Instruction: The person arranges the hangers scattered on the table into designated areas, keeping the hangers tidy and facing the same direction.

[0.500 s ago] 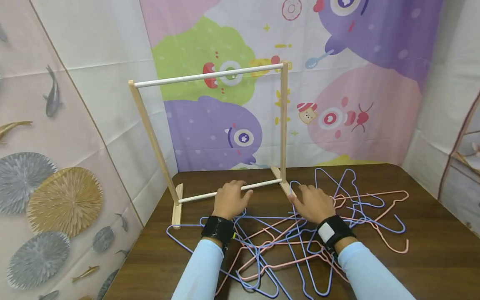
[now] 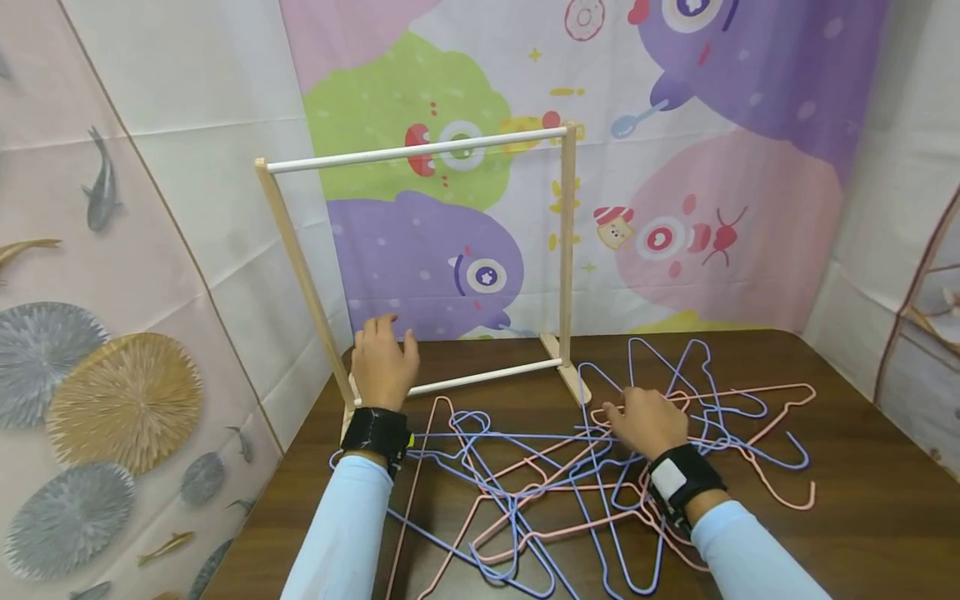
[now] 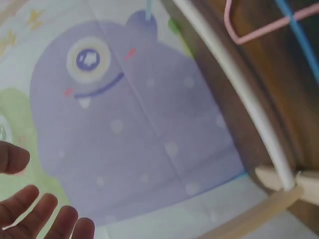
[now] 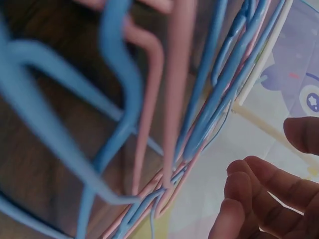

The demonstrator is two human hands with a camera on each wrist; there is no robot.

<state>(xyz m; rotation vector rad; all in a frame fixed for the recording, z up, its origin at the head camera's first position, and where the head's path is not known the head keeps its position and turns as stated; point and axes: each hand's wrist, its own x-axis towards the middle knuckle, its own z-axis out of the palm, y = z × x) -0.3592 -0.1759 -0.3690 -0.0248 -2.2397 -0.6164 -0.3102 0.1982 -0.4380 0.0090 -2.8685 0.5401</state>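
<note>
In the head view, my left hand (image 2: 384, 367) is raised in front of the lower left part of a clothes rack (image 2: 567, 250) with wooden posts and white bars. Its fingers are spread and loosely bent around nothing. The left wrist view shows those fingertips (image 3: 67, 221) apart from the lower white bar (image 3: 244, 94). My right hand (image 2: 651, 423) hovers over a tangled pile of blue hangers (image 2: 525, 437) and pink hangers (image 2: 585, 525). Loosely curled, the right fingers (image 4: 232, 219) hold nothing in the right wrist view; thumb and fingertips are apart.
The hangers overlap across the middle and right of the brown wooden table (image 2: 862, 533). Behind the rack hangs a cartoon-print cloth (image 2: 465, 275). Patterned curtains (image 2: 225, 208) enclose the left and right sides.
My left hand has moved left and upward from the middle of the lower bar to near the left post, uncovering a pink hanger. My right hand has shifted slightly right and down, its fingers more curled.
</note>
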